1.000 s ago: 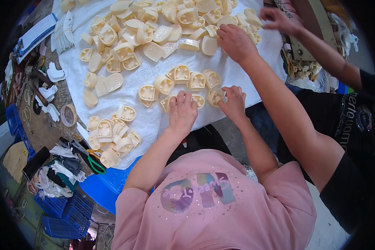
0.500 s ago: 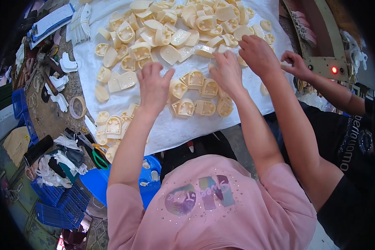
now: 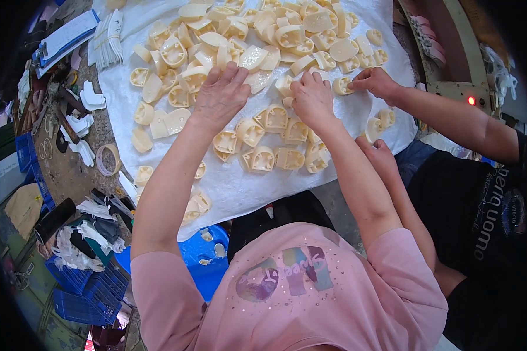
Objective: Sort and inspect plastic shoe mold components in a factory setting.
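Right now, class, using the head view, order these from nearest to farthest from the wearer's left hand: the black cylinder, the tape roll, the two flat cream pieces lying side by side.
1. Two flat cream pieces: on the white sheet, just left of the left hand.
2. Tape roll: farther left, beyond the sheet's edge.
3. Black cylinder: lower left.

Colourful lettering (image 3: 286,274) on pink shirt (image 3: 328,307); pale lettering (image 3: 490,215) on black shirt (image 3: 442,190); clipboard paper (image 3: 70,35) perhaps printed, too small.

Parts (image 3: 252,57) on sheet (image 3: 234,193), clipboard (image 3: 69,36) and tape roll (image 3: 101,162) left, machine (image 3: 459,92) right
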Demonstrator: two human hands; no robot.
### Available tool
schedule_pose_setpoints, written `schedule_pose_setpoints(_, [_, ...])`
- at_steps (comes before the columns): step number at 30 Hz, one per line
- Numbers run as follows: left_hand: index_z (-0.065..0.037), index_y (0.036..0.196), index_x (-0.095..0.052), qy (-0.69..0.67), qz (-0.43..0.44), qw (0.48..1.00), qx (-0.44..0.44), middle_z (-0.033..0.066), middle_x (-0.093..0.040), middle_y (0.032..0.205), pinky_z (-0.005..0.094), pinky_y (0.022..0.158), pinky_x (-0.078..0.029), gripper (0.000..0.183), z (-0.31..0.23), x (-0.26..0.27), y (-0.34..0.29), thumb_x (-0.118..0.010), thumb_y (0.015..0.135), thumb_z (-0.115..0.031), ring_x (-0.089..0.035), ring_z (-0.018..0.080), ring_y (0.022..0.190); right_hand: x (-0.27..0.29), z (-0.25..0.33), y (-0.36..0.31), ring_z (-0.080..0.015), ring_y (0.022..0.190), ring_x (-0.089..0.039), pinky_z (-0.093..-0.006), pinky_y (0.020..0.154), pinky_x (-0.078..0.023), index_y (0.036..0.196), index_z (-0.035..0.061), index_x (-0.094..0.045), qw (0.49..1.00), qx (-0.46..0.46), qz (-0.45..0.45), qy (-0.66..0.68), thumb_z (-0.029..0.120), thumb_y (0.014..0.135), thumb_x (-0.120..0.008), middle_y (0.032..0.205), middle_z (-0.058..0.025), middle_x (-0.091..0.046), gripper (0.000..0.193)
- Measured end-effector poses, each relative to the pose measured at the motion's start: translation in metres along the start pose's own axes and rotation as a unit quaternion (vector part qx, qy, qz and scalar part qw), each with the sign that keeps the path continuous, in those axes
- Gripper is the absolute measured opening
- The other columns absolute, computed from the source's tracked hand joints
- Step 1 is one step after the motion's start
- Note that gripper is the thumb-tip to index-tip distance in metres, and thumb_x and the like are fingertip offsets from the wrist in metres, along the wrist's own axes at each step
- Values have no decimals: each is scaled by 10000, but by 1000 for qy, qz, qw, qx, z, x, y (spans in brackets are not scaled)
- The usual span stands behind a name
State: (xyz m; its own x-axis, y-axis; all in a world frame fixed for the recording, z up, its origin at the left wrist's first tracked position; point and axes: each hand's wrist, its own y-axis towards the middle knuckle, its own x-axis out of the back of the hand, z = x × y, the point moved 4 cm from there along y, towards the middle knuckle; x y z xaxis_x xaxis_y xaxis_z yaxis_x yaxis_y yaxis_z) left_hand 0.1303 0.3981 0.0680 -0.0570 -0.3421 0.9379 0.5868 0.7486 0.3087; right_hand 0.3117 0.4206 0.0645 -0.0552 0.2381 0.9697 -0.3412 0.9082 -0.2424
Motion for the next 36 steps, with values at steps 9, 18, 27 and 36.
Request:
schedule_pose_setpoints(9, [-134,845,-692,-242,95,938,231,50,-516,1001,425,859,-320,158,-18,9,-52,-729,692,-130,-441,262,1037,25,5,29,-375,947,-595,-441,808,-471,1033,32,-616,954,-80,14,290,201,805,-553,986,-178,-647,291])
schedule_pose_setpoints(18, [-182,1064,-653,-116,-43,896,427,73,-491,1036,420,854,-319,371,34,29,-71,-728,702,-156,-408,278,1042,3,18,104,-305,909,-632,-401,779,-494,992,48,-640,957,-158,89,228,264,755,-627,948,-158,-669,321])
schedule_pose_setpoints(27, [-124,987,-664,-146,111,890,418,78,-473,1045,418,878,-300,312,82,22,-53,-729,693,-206,-388,274,1049,19,41,66,-304,941,-632,-414,788,-490,931,34,-662,966,-145,52,206,288,744,-623,947,-158,-669,318])
schedule_pose_setpoints(36, [-92,849,-702,-291,179,796,500,92,-536,941,419,881,-313,236,27,12,-109,-706,677,-253,-442,284,988,-24,35,76,-299,922,-635,-394,797,-490,921,65,-668,902,-185,101,378,267,752,-607,908,-158,-676,270])
